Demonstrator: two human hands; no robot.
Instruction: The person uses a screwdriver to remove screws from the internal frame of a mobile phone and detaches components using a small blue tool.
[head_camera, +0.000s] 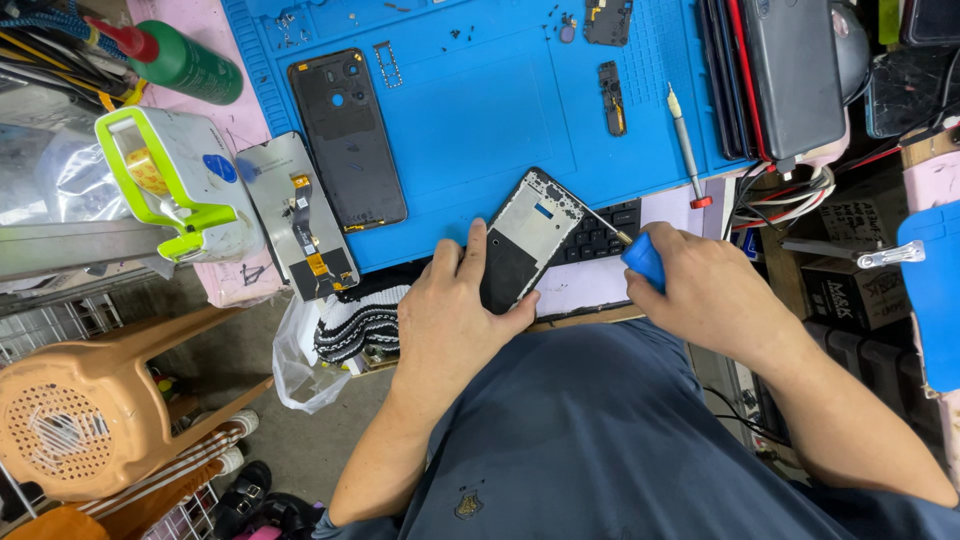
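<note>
While the left hand (455, 310) lies flat with its fingers curled around the lower end of a phone frame (525, 240), pinning it at the near edge of the blue work mat (480, 110), the right hand (705, 290) is closed in a fist around one blue-handled screwdriver (643, 258), whose thin shaft reaches to the frame's right edge. One phone frame is in hand; it lies tilted, partly over a dark keyboard (600, 238) and a pale sheet. Two more flat phone parts lie to the left: one dark back cover (347, 140) on the mat and one screen panel (300, 215) with a ribbon cable just beside it, overhanging the mat's edge. Two small dark circuit pieces (611, 98) rest further up the mat, and a second screwdriver (685, 150), grey-handled, lies alone to their right. One green bottle (185, 62) with a red tip lies at the upper left, above one white and lime tool (175, 180). One orange plastic stool (90, 410) stands on the floor.
</note>
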